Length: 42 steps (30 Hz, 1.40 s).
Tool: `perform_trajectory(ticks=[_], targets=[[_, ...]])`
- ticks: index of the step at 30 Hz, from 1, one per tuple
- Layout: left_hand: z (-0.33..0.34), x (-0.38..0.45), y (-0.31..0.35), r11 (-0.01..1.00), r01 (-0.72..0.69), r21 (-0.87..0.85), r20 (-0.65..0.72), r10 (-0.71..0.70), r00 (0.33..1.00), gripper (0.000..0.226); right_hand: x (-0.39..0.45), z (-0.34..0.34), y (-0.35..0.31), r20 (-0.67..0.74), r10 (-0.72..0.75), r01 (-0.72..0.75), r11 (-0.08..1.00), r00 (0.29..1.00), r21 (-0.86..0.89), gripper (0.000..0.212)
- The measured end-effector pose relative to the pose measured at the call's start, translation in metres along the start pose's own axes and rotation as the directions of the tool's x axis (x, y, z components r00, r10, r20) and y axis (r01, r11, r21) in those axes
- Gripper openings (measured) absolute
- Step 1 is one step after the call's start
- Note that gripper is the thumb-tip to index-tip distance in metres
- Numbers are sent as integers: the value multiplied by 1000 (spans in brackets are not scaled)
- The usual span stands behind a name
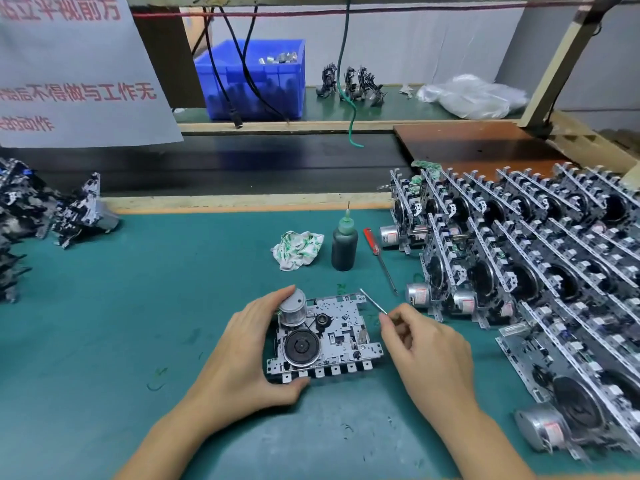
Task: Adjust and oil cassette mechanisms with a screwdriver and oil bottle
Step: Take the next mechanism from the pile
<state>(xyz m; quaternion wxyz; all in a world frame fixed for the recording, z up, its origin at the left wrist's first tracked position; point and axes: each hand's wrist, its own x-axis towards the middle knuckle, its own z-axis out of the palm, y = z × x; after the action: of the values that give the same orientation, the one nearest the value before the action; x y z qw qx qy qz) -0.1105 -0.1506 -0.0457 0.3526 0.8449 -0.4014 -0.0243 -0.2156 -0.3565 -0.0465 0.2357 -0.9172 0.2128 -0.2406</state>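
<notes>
A teal-green work mat covers the bench across the lower frame, edged by a pale wooden strip with a dark belt behind it. At upper centre a blue plastic bin holds small metal parts, beside a crumpled clear plastic bag. At lower centre the left hand grasps a flat silver cassette mechanism lying on the mat; the right hand pinches a thin metal tool just right of it. Above stand a dark oil bottle with green nozzle, a red-handled screwdriver and a crumpled cloth. Rows of upright mechanisms fill the right.
</notes>
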Motion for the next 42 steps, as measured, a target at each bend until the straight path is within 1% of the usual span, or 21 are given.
perform_trajectory(ticks=[2, 4, 6, 8, 12, 14, 15, 16, 17, 20, 22, 25, 27, 29, 31, 33, 35, 37, 40, 42], targets=[[-1, -1, -3, 999, 34, -35, 33, -32, 999, 98, 0, -1, 0, -11, 7, -7, 1000, 1000, 14, 23], [-2, -2, -7, 997, 57, -57, 51, -54, 997, 108, 1, -2, 0, -55, 0, 3, 998, 999, 60, 22], [-1, -2, -8, 998, 43, -47, 41, -41, 998, 108, 2, -4, 2, -102, 3, 8, 994, 995, 107, 19], [0, -2, -8, 998, 36, -53, 33, -35, 999, 111, 3, -7, 4, -111, 28, -15, 993, 993, 114, 15], [0, -3, -10, 999, 16, -37, -2, -16, 1000, 113, 4, -6, 8, -27, 80, -80, 997, 996, 13, 11], [0, -2, -9, 1000, 2, -23, -1, -2, 1000, 114, 3, -6, 6, 32, 84, -81, 993, 996, -88, 9], [0, -2, -9, 1000, -9, -11, 1, 9, 1000, 114, 2, -6, 5, 64, 84, -75, 987, 994, -140, 12], [0, -2, -8, 1000, -23, 4, -4, 23, 1000, 110, 2, -6, 3, 97, 78, -59, 981, 992, -183, 18], [0, -3, -8, 999, -38, 21, -17, 39, 999, 102, 1, -5, 1, 130, 70, -40, 975, 989, -219, 23], [0, -5, -5, 995, -54, 87, -128, 65, 990, 68, 3, -3, -8, 215, 60, 0, 963, 975, -268, 33], [0, -6, -3, 990, -34, 136, -204, 61, 977, 58, 7, 0, -12, 248, 53, 6, 972, 967, -233, 34], [1, -8, 0, 980, -1, 200, -264, 54, 963, 41, 17, 6, -18, 315, 45, 1, 990, 948, -142, 31], [1, -10, 0, 980, 31, 197, -318, 34, 947, 31, 23, 12, -25, 360, 22, 13, 995, 933, -95, 30], [-2, -11, -3, 989, 75, 127, -379, -22, 925, 28, 29, 17, -34, 398, 0, 12, 1000, 917, -26, 29], [-7, -12, -7, 991, 113, 75, -429, -70, 901, 28, 33, 21, -43, 405, -23, 22, 1000, 914, 7, 31], [-9, -12, -11, 987, 153, 53, -470, -111, 876, 26, 35, 23, -49, 342, -31, 22, 999, 939, 29, 31], [-9, -12, -13, 981, 189, 39, -497, -145, 855, 24, 33, 24, -53, 237, -22, 2, 996, 971, 84, 28], [-9, -11, -14, 976, 214, 41, -499, -166, 851, 24, 29, 26, -54, 196, -18, -10, 990, 980, 139, 24], [-9, -9, -15, 971, 233, 50, -473, -182, 862, 27, 24, 30, -49, 267, -49, 22, 994, 962, 104, 24], [-11, -8, -16, 972, 232, 30, -484, -189, 854, 33, 23, 31, -44, 290, -73, 47, 994, 954, 97, 27]])
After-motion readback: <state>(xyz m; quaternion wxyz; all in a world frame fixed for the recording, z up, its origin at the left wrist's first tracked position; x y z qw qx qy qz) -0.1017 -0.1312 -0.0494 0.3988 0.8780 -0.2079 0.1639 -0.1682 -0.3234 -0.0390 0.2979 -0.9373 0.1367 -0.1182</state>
